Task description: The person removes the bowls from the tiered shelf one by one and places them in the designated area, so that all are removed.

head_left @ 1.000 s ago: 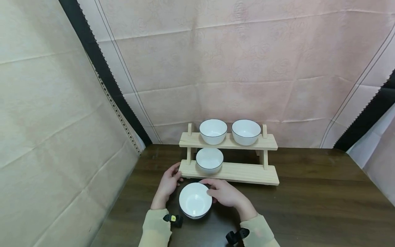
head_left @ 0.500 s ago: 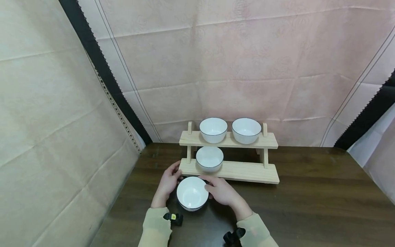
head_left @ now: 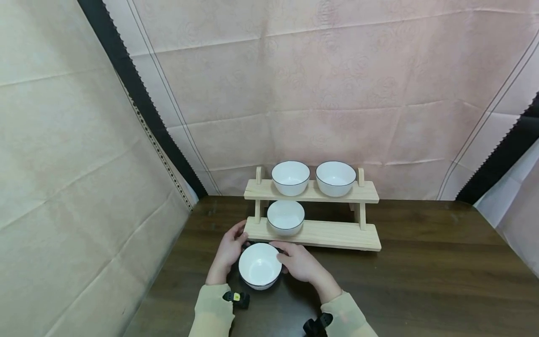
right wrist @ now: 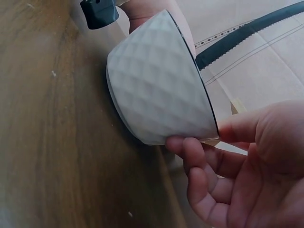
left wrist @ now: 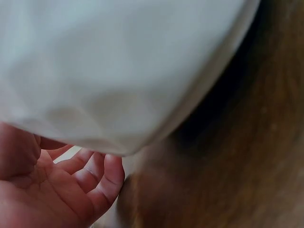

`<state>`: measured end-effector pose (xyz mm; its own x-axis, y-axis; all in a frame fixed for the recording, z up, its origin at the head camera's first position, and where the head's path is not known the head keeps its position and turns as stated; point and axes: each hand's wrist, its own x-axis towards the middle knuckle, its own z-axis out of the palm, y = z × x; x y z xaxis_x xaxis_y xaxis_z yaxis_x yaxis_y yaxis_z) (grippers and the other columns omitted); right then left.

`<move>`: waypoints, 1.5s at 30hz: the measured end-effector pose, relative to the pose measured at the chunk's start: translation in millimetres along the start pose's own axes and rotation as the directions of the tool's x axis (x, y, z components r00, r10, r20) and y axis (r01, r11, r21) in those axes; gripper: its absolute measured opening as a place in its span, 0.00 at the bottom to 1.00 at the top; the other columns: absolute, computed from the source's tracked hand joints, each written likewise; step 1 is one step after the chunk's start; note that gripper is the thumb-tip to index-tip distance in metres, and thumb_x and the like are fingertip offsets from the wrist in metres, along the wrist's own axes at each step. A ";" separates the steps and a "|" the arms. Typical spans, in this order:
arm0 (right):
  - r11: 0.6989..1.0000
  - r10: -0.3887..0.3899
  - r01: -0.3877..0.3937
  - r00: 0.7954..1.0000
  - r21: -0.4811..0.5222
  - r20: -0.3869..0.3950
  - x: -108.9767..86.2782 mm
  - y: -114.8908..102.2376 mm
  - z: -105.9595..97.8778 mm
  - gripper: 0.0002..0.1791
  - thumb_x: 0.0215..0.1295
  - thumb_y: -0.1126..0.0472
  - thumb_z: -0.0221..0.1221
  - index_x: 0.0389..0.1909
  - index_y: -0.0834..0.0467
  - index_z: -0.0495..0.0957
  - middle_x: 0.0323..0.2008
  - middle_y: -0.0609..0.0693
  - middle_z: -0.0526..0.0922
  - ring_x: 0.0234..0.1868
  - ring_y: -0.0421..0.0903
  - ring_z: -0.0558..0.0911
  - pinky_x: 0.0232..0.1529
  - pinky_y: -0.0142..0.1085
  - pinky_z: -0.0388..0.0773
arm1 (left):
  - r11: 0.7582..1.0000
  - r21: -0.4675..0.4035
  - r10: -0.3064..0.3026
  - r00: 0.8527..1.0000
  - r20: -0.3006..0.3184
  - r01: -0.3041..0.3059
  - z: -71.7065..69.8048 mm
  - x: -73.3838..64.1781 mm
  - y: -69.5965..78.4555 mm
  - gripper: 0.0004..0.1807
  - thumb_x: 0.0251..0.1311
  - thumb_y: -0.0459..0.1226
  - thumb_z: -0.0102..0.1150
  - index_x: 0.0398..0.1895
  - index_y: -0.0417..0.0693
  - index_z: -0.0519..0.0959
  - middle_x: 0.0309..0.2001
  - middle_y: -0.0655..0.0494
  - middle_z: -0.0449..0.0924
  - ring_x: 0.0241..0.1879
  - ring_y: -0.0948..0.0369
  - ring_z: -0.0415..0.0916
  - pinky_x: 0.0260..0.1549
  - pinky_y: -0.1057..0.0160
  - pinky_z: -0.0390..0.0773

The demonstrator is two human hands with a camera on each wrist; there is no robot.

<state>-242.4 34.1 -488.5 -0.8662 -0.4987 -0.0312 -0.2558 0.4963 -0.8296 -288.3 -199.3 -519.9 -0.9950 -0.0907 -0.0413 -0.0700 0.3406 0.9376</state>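
My right hand (head_left: 296,263) pinches the right side of a white bowl (head_left: 259,264) with a dark rim, thumb at the rim and fingers under its side. Its faceted outer wall (right wrist: 159,85) fills much of the right wrist view; I cannot tell whether its base touches the table. My left hand (head_left: 228,250) grips the left end of the lower shelf on a two-tier wooden rack (head_left: 337,235). In the left wrist view the bowl (left wrist: 109,61) hides part of that hand (left wrist: 61,190). Another bowl (head_left: 286,218) sits at the left of the lower shelf.
Two matching bowls stand on the upper shelf, the left bowl (head_left: 291,179) close beside the right bowl (head_left: 335,179). The rack rests near the back of a dark wooden table (head_left: 421,271). Pale cloth (head_left: 337,93) hangs behind and to the left.
My right hand has carried the bowl a little to the left and toward the rack. The left hand has stayed at the shelf's end. The rack and its bowls have not moved.
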 end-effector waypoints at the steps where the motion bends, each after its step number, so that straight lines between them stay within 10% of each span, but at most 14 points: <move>1: 1.000 0.001 -0.001 1.000 -0.001 0.002 0.0 0.0 0.0 0.20 0.71 0.56 0.46 0.62 0.47 0.70 0.22 0.45 0.78 0.24 0.43 0.77 0.24 0.35 0.73 | 1.000 0.001 -0.001 1.000 -0.002 0.001 -0.1 -0.2 -0.2 0.22 0.69 0.41 0.45 0.65 0.61 0.65 0.54 0.57 0.73 0.40 0.56 0.76 0.34 0.61 0.75; 45: 0.998 -0.004 -0.001 0.997 0.069 0.077 -3.7 3.4 -0.3 0.25 0.71 0.50 0.48 0.67 0.45 0.63 0.26 0.51 0.81 0.29 0.47 0.80 0.30 0.37 0.77 | 1.000 0.014 0.017 1.000 -0.004 -0.017 0.7 0.2 -4.0 0.22 0.70 0.42 0.44 0.66 0.61 0.64 0.55 0.55 0.73 0.43 0.58 0.76 0.43 0.59 0.76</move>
<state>-240.2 37.9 -491.1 -0.8294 -0.5542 -0.0709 -0.2243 0.4465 -0.8662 -288.2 -200.0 -524.0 -0.9958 -0.0883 -0.0245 -0.0544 0.3551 0.9333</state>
